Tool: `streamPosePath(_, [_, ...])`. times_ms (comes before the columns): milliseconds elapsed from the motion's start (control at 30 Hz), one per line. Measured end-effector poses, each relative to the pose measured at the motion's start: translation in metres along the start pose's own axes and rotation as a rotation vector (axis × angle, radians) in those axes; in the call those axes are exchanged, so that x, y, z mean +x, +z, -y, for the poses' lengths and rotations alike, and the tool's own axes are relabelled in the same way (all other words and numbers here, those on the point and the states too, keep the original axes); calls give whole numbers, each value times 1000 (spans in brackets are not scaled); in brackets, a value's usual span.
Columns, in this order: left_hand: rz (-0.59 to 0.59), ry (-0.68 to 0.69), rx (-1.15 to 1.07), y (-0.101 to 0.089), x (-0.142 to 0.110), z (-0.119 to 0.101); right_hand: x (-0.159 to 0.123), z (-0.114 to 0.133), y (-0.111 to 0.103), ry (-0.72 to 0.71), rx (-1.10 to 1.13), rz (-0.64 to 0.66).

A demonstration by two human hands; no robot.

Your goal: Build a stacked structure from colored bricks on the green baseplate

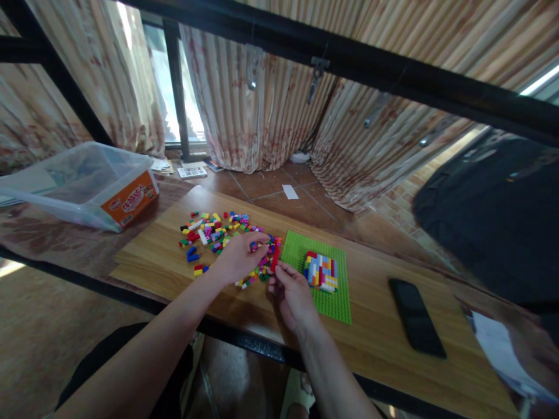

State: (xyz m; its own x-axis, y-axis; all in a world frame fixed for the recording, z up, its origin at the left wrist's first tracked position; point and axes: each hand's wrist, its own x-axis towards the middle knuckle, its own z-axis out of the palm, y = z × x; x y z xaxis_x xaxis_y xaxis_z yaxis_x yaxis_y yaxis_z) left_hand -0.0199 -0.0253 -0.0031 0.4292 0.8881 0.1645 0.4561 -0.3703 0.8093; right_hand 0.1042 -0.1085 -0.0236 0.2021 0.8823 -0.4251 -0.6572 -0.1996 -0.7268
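My right hand (293, 294) pinches a long red toy brick (275, 258) between thumb and fingers, holding it upright near the left edge of the green baseplate (323, 305). Over the loose bricks, my left hand (244, 256) is half curled, its thumb and forefinger apart with nothing visible between them. Its fingertips are close to the red brick. On the baseplate sits a block of stacked multicoloured bricks (321, 272). A pile of loose bricks (209, 230) in many colours spreads over the wooden board, partly hidden behind my left hand.
A black phone (417, 317) lies on the board (371, 308) at the right. At the far left stands a clear plastic box (82, 186) with an orange label. White papers (502, 349) rest at the right end. A dark metal bar (349, 73) crosses above the table.
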Motion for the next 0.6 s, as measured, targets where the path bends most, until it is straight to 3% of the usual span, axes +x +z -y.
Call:
streamPosePath(133, [207,74,-171,8,-8,-7,1,3,-2,62,109,-4])
streamPosePath(467, [314,81,-158,13,-7,-7,-3,7,-8,86,158,21])
streamPosePath(600, [313,99,-69,15,-7,-7,-4,7,-11,39,25,-15])
